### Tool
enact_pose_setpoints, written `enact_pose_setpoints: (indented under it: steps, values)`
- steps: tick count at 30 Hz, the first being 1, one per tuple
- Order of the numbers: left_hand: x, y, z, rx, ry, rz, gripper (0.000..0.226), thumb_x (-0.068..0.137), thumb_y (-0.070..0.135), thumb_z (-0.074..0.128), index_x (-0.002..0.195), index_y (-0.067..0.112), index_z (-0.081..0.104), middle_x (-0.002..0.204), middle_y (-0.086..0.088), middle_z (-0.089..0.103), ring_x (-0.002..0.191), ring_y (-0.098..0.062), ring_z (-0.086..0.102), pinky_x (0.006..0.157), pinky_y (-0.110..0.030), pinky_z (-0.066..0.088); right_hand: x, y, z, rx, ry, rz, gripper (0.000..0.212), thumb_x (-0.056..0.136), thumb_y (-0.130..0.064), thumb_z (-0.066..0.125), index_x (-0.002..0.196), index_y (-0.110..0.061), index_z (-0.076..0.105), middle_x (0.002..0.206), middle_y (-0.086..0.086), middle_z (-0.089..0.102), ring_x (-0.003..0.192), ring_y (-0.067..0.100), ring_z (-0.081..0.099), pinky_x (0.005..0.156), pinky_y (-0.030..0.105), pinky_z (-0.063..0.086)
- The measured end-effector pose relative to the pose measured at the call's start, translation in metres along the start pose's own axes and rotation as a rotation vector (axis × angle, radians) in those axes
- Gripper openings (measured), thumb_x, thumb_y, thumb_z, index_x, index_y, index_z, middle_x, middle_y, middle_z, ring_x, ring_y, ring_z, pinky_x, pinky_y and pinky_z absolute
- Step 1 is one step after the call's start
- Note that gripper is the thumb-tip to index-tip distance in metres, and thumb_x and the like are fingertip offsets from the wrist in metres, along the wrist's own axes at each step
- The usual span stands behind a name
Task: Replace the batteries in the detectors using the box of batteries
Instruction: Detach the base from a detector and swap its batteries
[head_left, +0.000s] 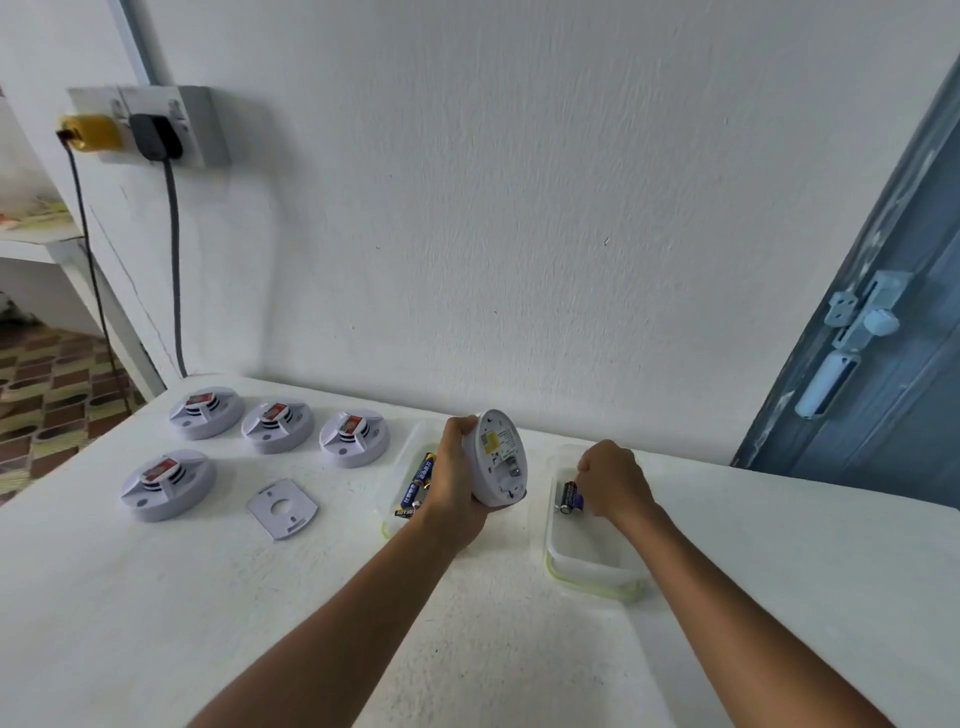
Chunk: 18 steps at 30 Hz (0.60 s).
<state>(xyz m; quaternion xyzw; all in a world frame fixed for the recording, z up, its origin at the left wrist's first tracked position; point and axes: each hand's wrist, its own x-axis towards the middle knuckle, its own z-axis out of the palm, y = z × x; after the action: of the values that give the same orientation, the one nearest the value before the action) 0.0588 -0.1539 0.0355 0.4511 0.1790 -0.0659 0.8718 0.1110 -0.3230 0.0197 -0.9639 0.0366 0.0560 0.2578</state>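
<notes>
While the left hand (457, 470) grips an upturned detector (496, 457), the right hand (613, 480) pinches a battery (570, 497) over the right tray (587, 558).

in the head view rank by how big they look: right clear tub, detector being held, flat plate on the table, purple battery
1. right clear tub
2. held detector, though it sits tilted, so its size is less sure
3. flat plate
4. purple battery, clearly smallest

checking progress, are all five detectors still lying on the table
No, only four detectors lie on the table; the fifth detector is held up on edge in the left hand, battery bay facing the camera.
</notes>
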Motion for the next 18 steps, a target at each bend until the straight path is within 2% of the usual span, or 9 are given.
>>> enact_pose_setpoints:
  steps: [5,7,11,14,18]
  values:
    - [-0.017,0.020,-0.020,-0.078,-0.014,0.084,0.038,0.094,0.040,0.036,0.100,0.014,0.063,0.097,-0.014,0.057,0.089,-0.028,0.055,0.080,-0.041,0.045,-0.012,-0.024,-0.006,0.050,0.148,-0.144,0.026,0.084,-0.007,0.052,0.105,-0.007,0.069,0.105,0.011,0.068,0.093,0.031,0.065,0.077,0.033,0.053]
    - [-0.020,0.031,-0.034,-0.091,-0.012,0.133,0.038,0.095,0.038,0.036,0.103,0.013,0.063,0.100,-0.015,0.058,0.095,-0.030,0.055,0.085,-0.044,0.045,-0.020,-0.039,-0.004,0.089,0.161,-0.199,0.026,0.088,-0.012,0.053,0.109,-0.012,0.069,0.106,0.008,0.069,0.092,0.028,0.065,0.075,0.031,0.051]
    - [-0.022,0.057,-0.066,-0.113,0.010,0.173,0.039,0.094,0.038,0.036,0.109,0.013,0.063,0.103,-0.016,0.060,0.100,-0.032,0.056,0.094,-0.048,0.043,-0.032,-0.073,0.009,0.130,0.164,-0.319,0.023,0.089,-0.017,0.058,0.109,-0.013,0.070,0.105,0.008,0.070,0.097,0.027,0.065,0.083,0.035,0.053]
    - [-0.016,0.077,-0.093,-0.087,0.011,0.173,0.039,0.095,0.039,0.036,0.107,0.015,0.063,0.103,-0.014,0.061,0.100,-0.031,0.056,0.098,-0.051,0.041,-0.035,-0.099,0.029,0.153,0.095,-0.370,0.022,0.087,-0.013,0.059,0.105,-0.014,0.072,0.102,0.006,0.071,0.095,0.025,0.065,0.083,0.034,0.053]
    - [-0.009,0.090,-0.116,-0.069,0.008,0.157,0.038,0.095,0.039,0.035,0.105,0.016,0.064,0.103,-0.013,0.062,0.099,-0.031,0.057,0.088,-0.049,0.046,-0.038,-0.125,0.048,0.042,-0.144,-0.473,0.027,0.082,-0.004,0.053,0.092,-0.017,0.075,0.092,0.003,0.072,0.083,0.022,0.067,0.072,0.029,0.052]
